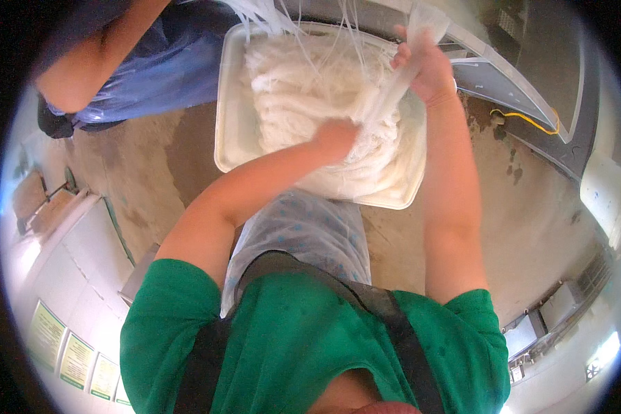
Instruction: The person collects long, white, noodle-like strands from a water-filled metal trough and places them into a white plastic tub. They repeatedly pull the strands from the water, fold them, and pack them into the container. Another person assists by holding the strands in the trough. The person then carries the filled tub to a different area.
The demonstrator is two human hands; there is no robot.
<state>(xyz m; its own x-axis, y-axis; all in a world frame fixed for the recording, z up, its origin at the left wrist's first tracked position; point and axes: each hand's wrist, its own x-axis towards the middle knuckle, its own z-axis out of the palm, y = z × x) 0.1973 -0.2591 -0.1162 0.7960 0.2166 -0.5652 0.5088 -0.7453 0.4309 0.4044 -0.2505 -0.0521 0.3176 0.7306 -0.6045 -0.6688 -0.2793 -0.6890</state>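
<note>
A heap of long, wet-looking whitish strands (pixel 310 98) lies in folds in a shallow cream plastic tub (pixel 233 134); whether they are noodles or some other strand, I cannot tell. My right hand (pixel 429 72) is raised over the tub's far right corner, gripping a translucent bundle of strands (pixel 390 95). That bundle slopes down left from the hand to the heap. My left hand (pixel 336 139), blurred, is low over the middle of the heap, against the bundle's lower end. Its fingers are not clear.
Loose strands (pixel 269 15) hang across the tub's far rim. A person's bare arm (pixel 88 67) and blue plastic-covered clothing (pixel 160 67) are at the left. A metal-framed structure (pixel 502 77) stands to the right, with a yellow cord (pixel 530 120) at its corner. The floor (pixel 191 139) has dark wet patches.
</note>
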